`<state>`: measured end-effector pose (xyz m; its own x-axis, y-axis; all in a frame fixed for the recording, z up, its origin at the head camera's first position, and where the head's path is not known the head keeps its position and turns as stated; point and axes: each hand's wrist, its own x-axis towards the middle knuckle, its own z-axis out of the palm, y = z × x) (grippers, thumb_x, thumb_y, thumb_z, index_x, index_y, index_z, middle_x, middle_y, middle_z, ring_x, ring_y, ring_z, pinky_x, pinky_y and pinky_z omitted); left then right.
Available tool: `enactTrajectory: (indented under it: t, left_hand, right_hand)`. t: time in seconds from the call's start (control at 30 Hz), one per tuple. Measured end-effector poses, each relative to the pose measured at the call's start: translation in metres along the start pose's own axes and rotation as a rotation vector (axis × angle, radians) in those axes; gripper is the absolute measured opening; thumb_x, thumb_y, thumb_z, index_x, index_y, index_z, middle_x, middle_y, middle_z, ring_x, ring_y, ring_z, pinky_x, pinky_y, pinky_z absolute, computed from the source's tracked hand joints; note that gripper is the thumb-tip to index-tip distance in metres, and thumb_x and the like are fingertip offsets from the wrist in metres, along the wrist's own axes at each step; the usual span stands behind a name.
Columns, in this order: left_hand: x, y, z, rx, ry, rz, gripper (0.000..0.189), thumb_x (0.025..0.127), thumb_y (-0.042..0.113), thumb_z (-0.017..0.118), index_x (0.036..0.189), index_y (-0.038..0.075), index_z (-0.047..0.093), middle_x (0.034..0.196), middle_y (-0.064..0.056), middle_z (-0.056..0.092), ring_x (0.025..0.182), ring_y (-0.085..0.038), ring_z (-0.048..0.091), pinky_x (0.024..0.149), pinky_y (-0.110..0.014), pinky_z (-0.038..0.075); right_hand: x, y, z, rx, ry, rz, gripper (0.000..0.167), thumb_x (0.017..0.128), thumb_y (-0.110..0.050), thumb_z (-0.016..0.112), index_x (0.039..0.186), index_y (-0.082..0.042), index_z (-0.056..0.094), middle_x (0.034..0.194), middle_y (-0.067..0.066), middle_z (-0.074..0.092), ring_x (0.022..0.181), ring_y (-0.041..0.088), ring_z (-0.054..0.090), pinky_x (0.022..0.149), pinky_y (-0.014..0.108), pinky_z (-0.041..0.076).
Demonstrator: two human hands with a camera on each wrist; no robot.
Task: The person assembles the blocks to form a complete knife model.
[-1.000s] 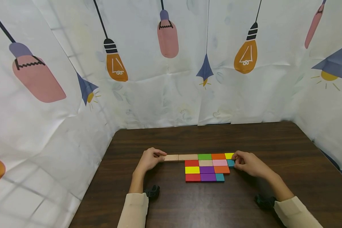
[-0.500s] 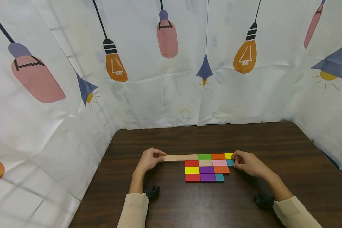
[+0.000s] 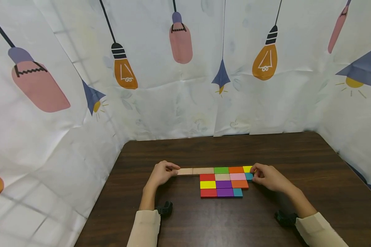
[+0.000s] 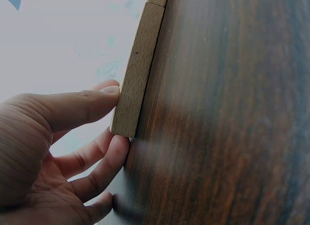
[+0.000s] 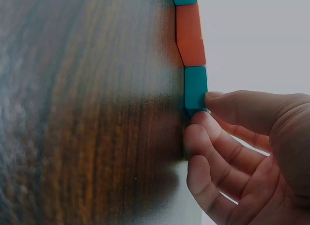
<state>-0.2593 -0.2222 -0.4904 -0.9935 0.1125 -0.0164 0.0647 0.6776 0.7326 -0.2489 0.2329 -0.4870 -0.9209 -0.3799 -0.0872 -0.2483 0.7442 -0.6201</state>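
Note:
Flat coloured blocks lie in rows on the table in the head view. The back row runs from plain wooden blocks (image 3: 203, 171) through a green block (image 3: 221, 170) and an orange block (image 3: 236, 169) to a yellow block (image 3: 247, 169). My left hand (image 3: 163, 172) holds the free end of the leftmost wooden block (image 4: 138, 70), thumb on its upper edge and fingertips at its end. At the other side my right hand (image 3: 270, 176) has its thumb and fingertips at the end of a teal block (image 5: 195, 87), beside the yellow one. Its index fingertip is partly hidden.
Nearer rows hold red (image 3: 208, 177), purple (image 3: 224, 192) and other blocks, pushed close together. The dark wooden table (image 3: 185, 223) ends at a patterned curtain (image 3: 160, 113) behind. Each wrist wears a dark device, the left one (image 3: 165, 209) just off the table.
Hands and blocks keep their places over the last second. Only the head view has shifted very slightly.

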Motion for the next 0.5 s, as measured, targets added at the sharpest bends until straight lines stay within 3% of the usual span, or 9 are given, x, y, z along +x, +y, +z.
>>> enactTrajectory:
  t: [0.27,0.5]
  left_hand:
    - [-0.0001,0.0002,-0.0004,0.001,-0.003,-0.004,0.012,0.094,0.016,0.075,0.103,0.022,0.082,0.106,-0.004,0.065,0.089,-0.018,0.062,0.076,-0.037,0.055]
    - [0.0012,0.0003,0.0004,0.000,0.005,-0.008,0.013,0.093,0.016,0.076,0.101,0.024,0.082,0.106,-0.002,0.065,0.088,-0.016,0.062,0.075,-0.036,0.055]
  right_hand:
    - [-0.0007,0.0016,0.0007,0.008,0.005,-0.013,0.025,0.095,-0.014,0.072,0.116,-0.006,0.062,0.087,0.000,0.061,0.074,0.015,0.052,0.063,0.025,0.044]
    - [-0.0007,0.0029,0.0003,0.027,0.004,-0.010,0.047,0.096,-0.013,0.071,0.139,-0.003,0.054,0.088,0.001,0.059,0.073,0.015,0.052,0.061,0.025,0.044]
